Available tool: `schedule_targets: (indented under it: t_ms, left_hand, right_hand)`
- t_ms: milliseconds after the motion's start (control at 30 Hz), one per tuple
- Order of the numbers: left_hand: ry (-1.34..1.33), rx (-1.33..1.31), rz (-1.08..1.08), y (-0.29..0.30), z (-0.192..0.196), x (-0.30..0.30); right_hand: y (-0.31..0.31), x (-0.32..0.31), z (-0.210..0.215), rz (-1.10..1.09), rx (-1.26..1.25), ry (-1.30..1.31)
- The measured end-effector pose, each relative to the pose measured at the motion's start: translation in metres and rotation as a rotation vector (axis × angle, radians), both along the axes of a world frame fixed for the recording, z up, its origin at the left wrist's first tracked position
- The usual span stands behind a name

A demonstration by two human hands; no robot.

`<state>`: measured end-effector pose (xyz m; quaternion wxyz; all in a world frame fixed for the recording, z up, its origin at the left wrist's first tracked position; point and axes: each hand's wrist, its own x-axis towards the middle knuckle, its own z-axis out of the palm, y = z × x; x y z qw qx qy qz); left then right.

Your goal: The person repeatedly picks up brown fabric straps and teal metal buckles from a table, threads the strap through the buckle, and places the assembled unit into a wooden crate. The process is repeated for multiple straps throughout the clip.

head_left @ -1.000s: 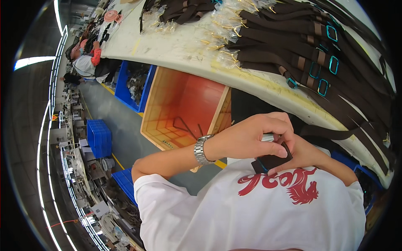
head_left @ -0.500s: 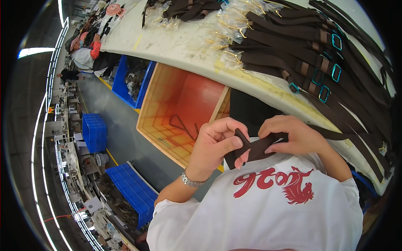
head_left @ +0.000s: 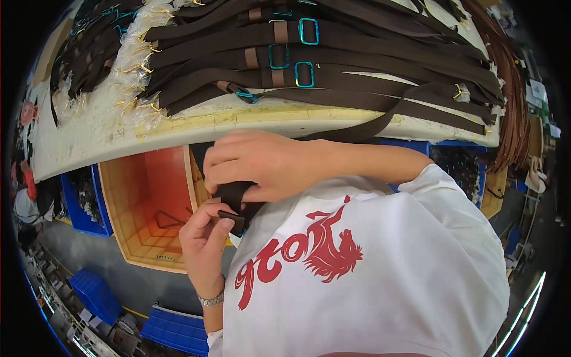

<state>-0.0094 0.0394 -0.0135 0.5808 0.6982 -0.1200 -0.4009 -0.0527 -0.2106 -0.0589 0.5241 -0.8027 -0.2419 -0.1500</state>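
My left hand (head_left: 202, 244), with a metal watch at the wrist, pinches a folded end of a dark brown webbing strap (head_left: 233, 193) between thumb and fingers. Close above it, my right hand (head_left: 262, 163) grips the same strap, its thumb beneath and the fingers curled over, partly hiding it. A long dark length of strap (head_left: 369, 128) runs from behind my right forearm up onto the table. Several more dark brown straps (head_left: 220, 38) lie there in rows, with brown loops and shiny blue-green rectangular buckles (head_left: 308, 31). Gold hooks in clear plastic wrap (head_left: 156, 107) sit at their left ends.
The pale worktable (head_left: 89, 143) has its near edge just beyond my hands. Below it stands an open wooden box (head_left: 122, 208) with a red-orange inside, beside a blue crate (head_left: 101, 202). Other blue crates (head_left: 95, 294) are on the grey floor. Brown strips (head_left: 514, 113) hang at the right end.
My view has swung to the right, bringing the table straight ahead. The right hand has come over the left, closer to it, and both still hold the strap.
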Motion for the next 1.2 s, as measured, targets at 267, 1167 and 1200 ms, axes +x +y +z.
schedule_targets:
  t_ms: [267, 1167, 1200]
  left_hand:
    - [-0.254, -0.156, 0.267, -0.012, -0.011, -0.026]
    - [0.192, -0.289, 0.603, 0.024, -0.054, -0.053]
    - [0.209, -0.29, 0.601, 0.027, -0.056, -0.054]
  right_hand:
    - [-0.005, -0.009, 0.0, 0.076, 0.162, 0.969]
    - [0.077, 0.017, -0.045, 0.021, 1.685, 1.601]
    - [0.081, 0.016, -0.045, 0.037, 1.639, 1.581]
